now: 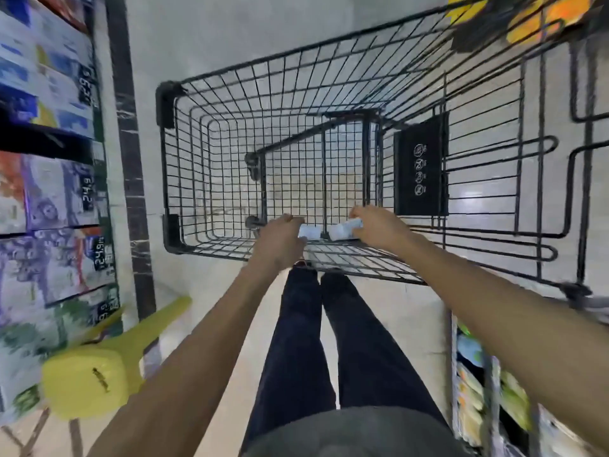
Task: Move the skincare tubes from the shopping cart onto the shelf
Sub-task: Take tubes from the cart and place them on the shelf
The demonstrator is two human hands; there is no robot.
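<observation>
Reaching into cart (184,166) | both arms outstretched (fingers curled on tubes)

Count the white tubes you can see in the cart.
2: one tube at the left hand, one tube at the right hand. Hands may hide more.

A shop aisle is shown: a black wire shopping cart (296,159) is stood on a pale tiled floor (204,37), flanked by shelves (49,192) of boxed goods fitted with dark price tags (88,189).
</observation>
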